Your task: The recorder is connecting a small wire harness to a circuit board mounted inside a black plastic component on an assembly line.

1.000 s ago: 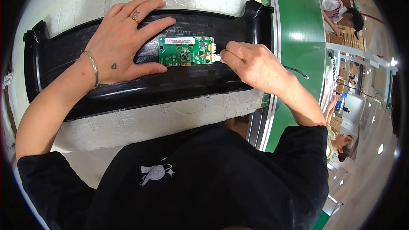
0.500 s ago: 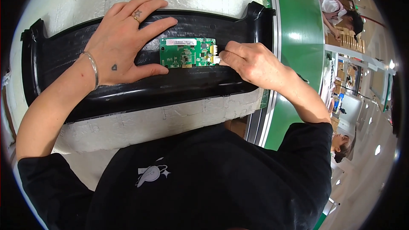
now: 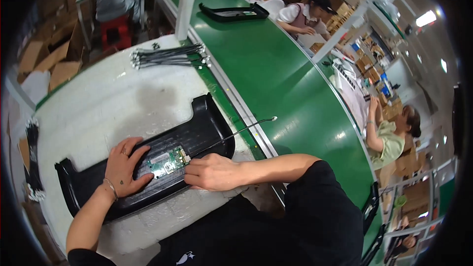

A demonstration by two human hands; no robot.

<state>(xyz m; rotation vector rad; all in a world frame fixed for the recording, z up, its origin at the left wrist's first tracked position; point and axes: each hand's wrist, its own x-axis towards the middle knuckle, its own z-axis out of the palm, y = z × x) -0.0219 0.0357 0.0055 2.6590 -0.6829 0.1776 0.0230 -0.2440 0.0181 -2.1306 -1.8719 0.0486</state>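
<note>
While the left hand (image 3: 127, 166) lies flat and spread on the black tray (image 3: 197, 130), the right hand (image 3: 213, 171) pinches together at the green board (image 3: 168, 161) seated inside it. Board looks placed; the thin cable (image 3: 236, 132) seems still loose.

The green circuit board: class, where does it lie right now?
In the head view, the green circuit board lies low and left of centre in the black plastic tray, between the left hand and right hand.

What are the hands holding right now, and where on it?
The left hand presses flat on the black plastic panel beside the green circuit board; the right hand touches the board's right end.
</note>
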